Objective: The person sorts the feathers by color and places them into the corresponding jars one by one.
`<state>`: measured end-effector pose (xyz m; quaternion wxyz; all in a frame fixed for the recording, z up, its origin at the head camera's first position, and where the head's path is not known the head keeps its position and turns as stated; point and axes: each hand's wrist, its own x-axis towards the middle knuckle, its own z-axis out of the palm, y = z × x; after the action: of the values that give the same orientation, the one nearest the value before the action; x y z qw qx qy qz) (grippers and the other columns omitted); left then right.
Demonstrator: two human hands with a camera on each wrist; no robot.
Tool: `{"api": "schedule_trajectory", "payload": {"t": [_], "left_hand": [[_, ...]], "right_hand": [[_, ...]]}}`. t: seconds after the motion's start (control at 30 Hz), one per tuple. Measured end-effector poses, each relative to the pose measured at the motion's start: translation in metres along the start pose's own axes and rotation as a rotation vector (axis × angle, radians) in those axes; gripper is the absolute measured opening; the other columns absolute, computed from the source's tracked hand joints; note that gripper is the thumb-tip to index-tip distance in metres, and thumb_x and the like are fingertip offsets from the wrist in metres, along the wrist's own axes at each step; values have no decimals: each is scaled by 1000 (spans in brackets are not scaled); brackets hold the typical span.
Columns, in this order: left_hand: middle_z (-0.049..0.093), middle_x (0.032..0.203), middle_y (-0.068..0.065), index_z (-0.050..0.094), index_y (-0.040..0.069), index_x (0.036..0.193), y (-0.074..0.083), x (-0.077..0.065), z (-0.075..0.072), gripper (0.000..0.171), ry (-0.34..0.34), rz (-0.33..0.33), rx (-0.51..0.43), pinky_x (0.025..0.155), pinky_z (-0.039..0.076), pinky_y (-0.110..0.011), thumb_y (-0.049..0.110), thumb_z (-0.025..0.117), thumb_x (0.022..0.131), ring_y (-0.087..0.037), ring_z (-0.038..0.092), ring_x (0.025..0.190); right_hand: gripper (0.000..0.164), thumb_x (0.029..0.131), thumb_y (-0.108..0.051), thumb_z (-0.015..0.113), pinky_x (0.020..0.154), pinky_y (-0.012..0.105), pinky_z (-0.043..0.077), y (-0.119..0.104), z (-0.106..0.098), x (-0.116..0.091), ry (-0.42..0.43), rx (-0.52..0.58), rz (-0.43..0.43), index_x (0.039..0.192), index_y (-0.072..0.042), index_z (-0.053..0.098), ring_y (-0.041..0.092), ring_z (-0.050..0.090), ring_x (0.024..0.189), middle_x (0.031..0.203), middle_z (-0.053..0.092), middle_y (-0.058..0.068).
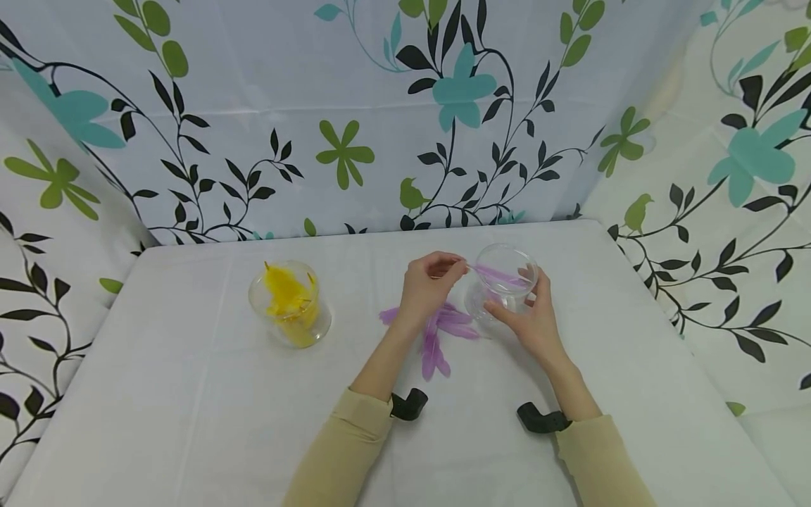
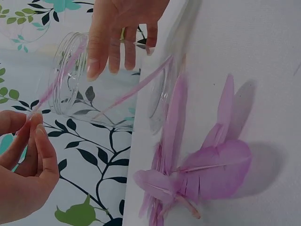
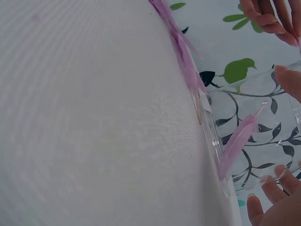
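My left hand (image 1: 431, 282) pinches the end of a purple feather (image 2: 57, 86), whose other part reaches into the mouth of a clear jar (image 1: 479, 299). Around the jar's side, my right hand (image 1: 531, 317) grips with the thumb on the near side and fingers on the far side. Another purple feather (image 3: 239, 143) leans inside the jar, seen through its wall in both wrist views. A loose pile of purple feathers (image 1: 434, 345) lies on the white cloth beneath the left wrist, partly hidden by the forearm.
To the left stands a second clear jar (image 1: 324, 325) with yellow feathers (image 1: 286, 294) in it, some rising above the rim. A white cloth (image 1: 209, 394) covers the table. Leaf-patterned curtains (image 1: 266, 84) hang behind and at both sides.
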<state>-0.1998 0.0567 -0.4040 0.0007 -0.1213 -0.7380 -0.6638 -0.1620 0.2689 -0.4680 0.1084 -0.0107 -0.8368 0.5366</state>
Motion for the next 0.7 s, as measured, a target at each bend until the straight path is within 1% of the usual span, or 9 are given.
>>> {"api": "schedule_trajectory", "payload": {"t": [0.07,0.13,0.2,0.43,0.7], "left_hand": [[76,97,-4,74,10,105,0,-1,3,17,-3,-5,40,85,57,-27,23,66,97,-19,71,94],[76,98,-2,74,12,107,-1,-2,5,19,-9,-16,65,86,56,-26,26,65,97,-15,70,94],[76,98,-1,74,12,110,-1,-3,7,22,-14,-25,82,88,56,-27,27,63,99,-13,69,94],[76,101,-4,74,11,113,2,-5,11,25,-19,-23,115,88,56,-29,28,62,99,-15,67,95],[76,99,0,75,14,113,0,-7,13,25,-49,-27,123,82,55,-26,31,64,98,-12,67,89]], "right_hand": [[102,80,-31,85,112,54,33,0,0,0,5,2,-2,156,-17,17,28,33,142,155,34,8],[102,80,-31,85,112,54,33,0,0,0,10,4,-7,156,-17,18,27,33,141,154,35,8],[102,80,-30,85,112,54,33,0,0,0,13,8,-11,156,-16,19,27,34,141,154,35,8],[104,80,-31,85,111,54,34,-2,0,0,13,2,-11,156,-16,17,28,34,141,155,34,8],[103,80,-32,85,111,56,33,-2,1,-1,11,11,-14,156,-14,18,29,33,141,154,35,10]]}}
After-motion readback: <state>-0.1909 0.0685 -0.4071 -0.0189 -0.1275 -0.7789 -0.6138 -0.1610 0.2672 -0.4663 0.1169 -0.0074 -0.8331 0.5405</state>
